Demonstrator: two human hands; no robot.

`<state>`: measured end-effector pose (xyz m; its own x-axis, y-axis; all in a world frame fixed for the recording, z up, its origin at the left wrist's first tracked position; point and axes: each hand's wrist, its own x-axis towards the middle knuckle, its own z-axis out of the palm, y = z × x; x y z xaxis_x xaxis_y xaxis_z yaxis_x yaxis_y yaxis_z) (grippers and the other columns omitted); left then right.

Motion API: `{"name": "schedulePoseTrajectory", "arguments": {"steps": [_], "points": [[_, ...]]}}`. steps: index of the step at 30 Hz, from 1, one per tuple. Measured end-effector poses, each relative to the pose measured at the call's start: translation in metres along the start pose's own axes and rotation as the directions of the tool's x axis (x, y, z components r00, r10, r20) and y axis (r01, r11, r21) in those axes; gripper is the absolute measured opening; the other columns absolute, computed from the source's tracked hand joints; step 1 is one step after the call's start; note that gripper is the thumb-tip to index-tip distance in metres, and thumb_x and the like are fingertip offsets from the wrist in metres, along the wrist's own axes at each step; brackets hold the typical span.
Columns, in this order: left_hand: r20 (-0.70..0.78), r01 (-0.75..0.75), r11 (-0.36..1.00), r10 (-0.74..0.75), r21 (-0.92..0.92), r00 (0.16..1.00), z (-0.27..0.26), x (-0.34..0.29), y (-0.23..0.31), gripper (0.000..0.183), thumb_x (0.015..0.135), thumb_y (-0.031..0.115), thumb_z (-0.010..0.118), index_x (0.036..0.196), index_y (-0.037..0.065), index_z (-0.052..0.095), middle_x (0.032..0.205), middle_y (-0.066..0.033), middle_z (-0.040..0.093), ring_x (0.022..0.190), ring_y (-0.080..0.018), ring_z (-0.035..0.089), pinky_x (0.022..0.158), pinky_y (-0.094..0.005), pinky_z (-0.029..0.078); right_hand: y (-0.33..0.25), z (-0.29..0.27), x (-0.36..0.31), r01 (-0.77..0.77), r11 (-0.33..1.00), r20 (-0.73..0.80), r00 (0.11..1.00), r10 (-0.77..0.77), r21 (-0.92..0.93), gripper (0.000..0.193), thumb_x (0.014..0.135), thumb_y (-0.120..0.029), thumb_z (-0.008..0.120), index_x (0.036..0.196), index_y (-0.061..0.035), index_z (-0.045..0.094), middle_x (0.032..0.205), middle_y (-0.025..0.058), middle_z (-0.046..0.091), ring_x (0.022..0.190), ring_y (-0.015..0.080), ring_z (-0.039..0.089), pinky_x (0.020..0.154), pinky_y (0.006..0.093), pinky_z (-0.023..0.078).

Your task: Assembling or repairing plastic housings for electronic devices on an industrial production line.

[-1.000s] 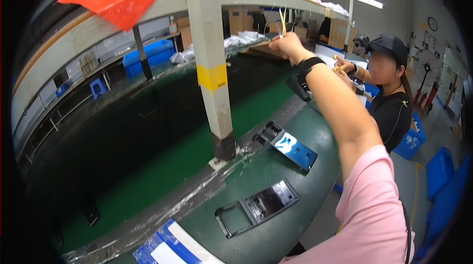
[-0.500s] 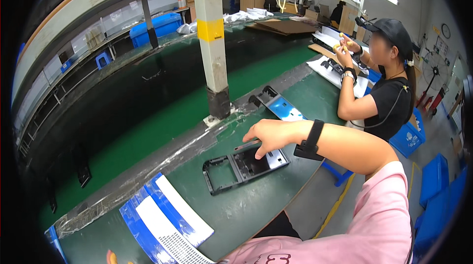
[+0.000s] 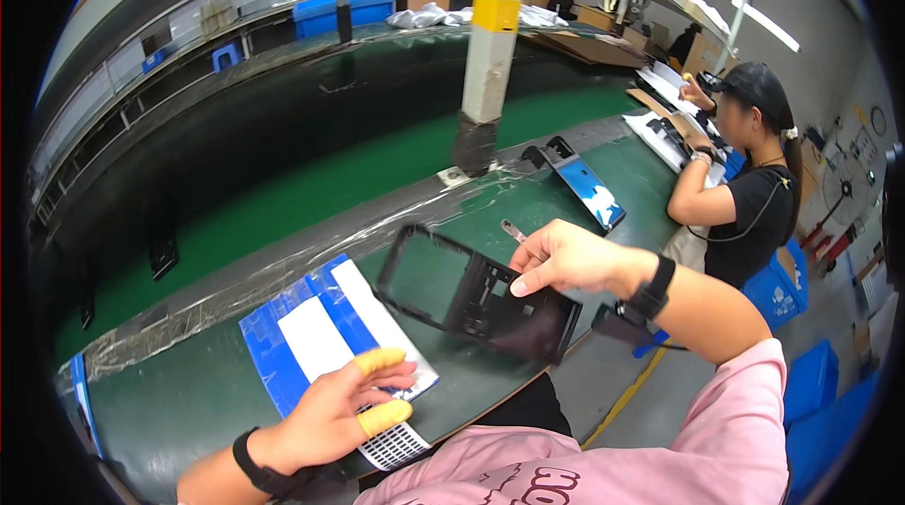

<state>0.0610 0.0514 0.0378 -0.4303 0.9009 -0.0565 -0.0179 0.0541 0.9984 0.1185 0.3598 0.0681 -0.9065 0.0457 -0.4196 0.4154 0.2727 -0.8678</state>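
My right hand (image 3: 575, 262) pinches a black plastic frame (image 3: 462, 299) by its far edge. One end of the frame is an open window and the other a solid panel; it is tilted and slightly smeared by motion. A small slim metal piece (image 3: 512, 230) shows beside my right fingers; whether they touch it is unclear. My left hand (image 3: 353, 406), yellow covers on thumb and a finger, has its fingers apart and empty. Beneath and beyond it are a blue folder-like sheet (image 3: 267, 354), white strips (image 3: 311, 335) and a sheet of small black labels (image 3: 394, 448).
Farther along the green bench (image 3: 179, 415) lies a similar black frame with a glossy blue panel (image 3: 592, 189). A post (image 3: 495, 81) rises behind the bench edge. At right a co-worker (image 3: 745, 194) handles parts, near blue bins (image 3: 775, 290).
My right hand has taken hold of the black frame and raised its edge off the bench. My left hand has come into view over the label sheets. The view has shifted.
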Motion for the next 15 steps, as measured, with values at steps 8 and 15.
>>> {"name": "schedulePoseTrajectory", "arguments": {"steps": [8, 15], "points": [[-0.402, -0.216, 0.836, -0.006, -0.504, 0.916, -0.017, -0.016, 0.022, 0.051, 0.078, 0.003, 0.057, 0.119, 0.002, 0.028, 0.092, -0.0143, 0.055, 0.08, -0.0209, 0.057, 0.06, -0.0323, 0.053, -0.047, 0.107, -0.018, -0.025, 0.934, 0.088, 0.996, -0.007, 0.357, 0.019, 0.074, -0.011, 0.065, 0.082, 0.0011, 0.053, 0.061, -0.0011, 0.049, 0.043, 0.0027, 0.037, 0.037, 0.0188, 0.025], [-0.547, -0.337, 0.845, 0.064, -0.415, 0.835, -0.022, -0.063, 0.016, 0.043, 0.072, -0.004, 0.059, 0.112, -0.003, 0.042, 0.088, -0.0169, 0.058, 0.074, -0.0219, 0.06, 0.058, -0.0323, 0.053, -0.046, 0.144, -0.011, 0.205, 0.914, 0.197, 0.938, -0.286, 0.351, 0.018, 0.075, -0.016, 0.066, 0.076, -0.0021, 0.054, 0.06, -0.0056, 0.046, 0.053, 0.0004, 0.037, 0.047, 0.0169, 0.028]]}}
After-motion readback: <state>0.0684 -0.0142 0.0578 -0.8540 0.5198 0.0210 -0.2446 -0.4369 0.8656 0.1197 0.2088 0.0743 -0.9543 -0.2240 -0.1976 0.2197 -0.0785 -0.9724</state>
